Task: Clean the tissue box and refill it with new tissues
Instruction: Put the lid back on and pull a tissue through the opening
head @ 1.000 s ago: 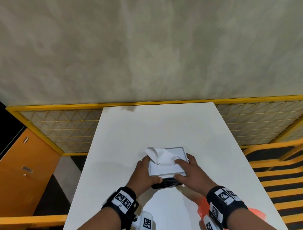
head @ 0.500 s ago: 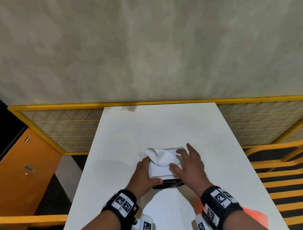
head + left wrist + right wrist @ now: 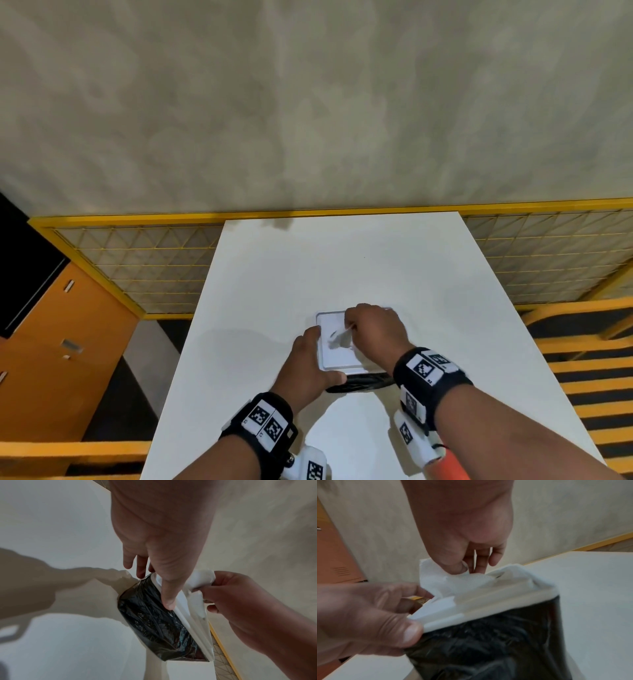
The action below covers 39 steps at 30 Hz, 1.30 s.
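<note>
The tissue box has a white lid and glossy black sides and stands on the white table. My left hand grips its left side, thumb on the near edge of the lid. My right hand is above the lid and pinches the white tissue that sticks out of the slot. In the right wrist view the tissue bunches between thumb and fingers, and in the left wrist view the tissue rises from the lid.
The table's far edge meets a yellow-framed mesh fence and a beige wall. An orange cabinet stands to the left below table level. Yellow rails lie to the right.
My right hand has moved from the box's right near corner up over the lid and taken the tissue in a pinch. The tissue, spread out before, is now bunched. The left hand stays put.
</note>
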{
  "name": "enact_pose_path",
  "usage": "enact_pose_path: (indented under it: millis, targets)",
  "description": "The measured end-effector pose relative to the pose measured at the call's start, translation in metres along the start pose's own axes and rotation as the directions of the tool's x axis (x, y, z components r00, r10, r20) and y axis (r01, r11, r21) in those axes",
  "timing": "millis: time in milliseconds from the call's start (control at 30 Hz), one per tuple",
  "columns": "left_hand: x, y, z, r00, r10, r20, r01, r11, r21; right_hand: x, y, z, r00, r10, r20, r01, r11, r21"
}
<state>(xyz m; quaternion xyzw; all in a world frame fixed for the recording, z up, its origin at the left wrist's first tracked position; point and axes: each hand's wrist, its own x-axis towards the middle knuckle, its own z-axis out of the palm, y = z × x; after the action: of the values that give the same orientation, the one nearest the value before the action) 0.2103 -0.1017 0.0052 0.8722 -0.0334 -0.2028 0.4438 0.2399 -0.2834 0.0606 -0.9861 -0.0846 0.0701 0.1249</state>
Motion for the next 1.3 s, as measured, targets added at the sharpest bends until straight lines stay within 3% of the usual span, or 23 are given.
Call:
enact_pose_path:
  millis: [133,300,467,600,700,867,1000,1100,1200,1267,1300]
  targets:
    - [0.0,-0.002,0.0,1.0,-0.009,0.004,0.009,1.0,-0.005,0.002,0.012,-0.006,0.987,-0.069,0.147,0.069,0.998,0.006]
    - [0.0,0.0,-0.001,1.0,-0.013,0.027,0.013,1.0,-0.016,0.001,0.007,-0.008,0.994,-0.094,0.059,0.093,0.995,0.024]
    - [-0.002,0.0,-0.003,1.0,-0.014,0.026,0.014,1.0,-0.023,0.011,0.015,-0.01,0.999,0.031,0.008,-0.032,0.973,0.23]
    - [-0.001,0.003,-0.004,1.0,-0.001,0.023,0.001,1.0,-0.024,0.015,0.021,-0.021,0.992,0.121,0.045,-0.128,0.878,0.461]
    - [-0.002,0.004,-0.005,1.0,-0.003,0.019,0.003,1.0,-0.018,0.013,0.027,-0.028,0.988,0.14,0.067,-0.154,0.827,0.541]
    - [-0.002,0.005,-0.005,1.0,-0.007,0.02,0.007,1.0,-0.012,0.005,0.03,-0.016,0.994,-0.055,0.096,0.032,0.973,0.229]
    - [-0.003,0.008,-0.006,0.999,-0.012,0.03,0.012,1.0,-0.001,0.005,0.03,-0.002,0.992,-0.126,0.024,0.124,0.989,0.079]
    - [-0.003,0.01,-0.007,0.999,-0.014,0.042,0.014,1.0,-0.004,0.005,0.036,0.0,0.996,-0.081,0.022,0.078,0.989,0.122]
    - [-0.006,0.011,-0.009,0.999,0.024,0.029,-0.022,0.998,-0.067,0.0,0.046,-0.005,1.0,0.03,-0.005,-0.027,0.94,0.339]
    - [-0.008,0.012,-0.01,0.999,0.029,0.035,-0.025,0.994,-0.108,-0.013,0.058,-0.011,0.98,0.197,0.002,-0.164,0.812,0.56]
    - [-0.009,0.011,-0.011,0.999,0.02,0.044,-0.013,0.991,-0.137,-0.023,0.064,-0.011,0.955,0.295,0.043,-0.246,0.699,0.671]
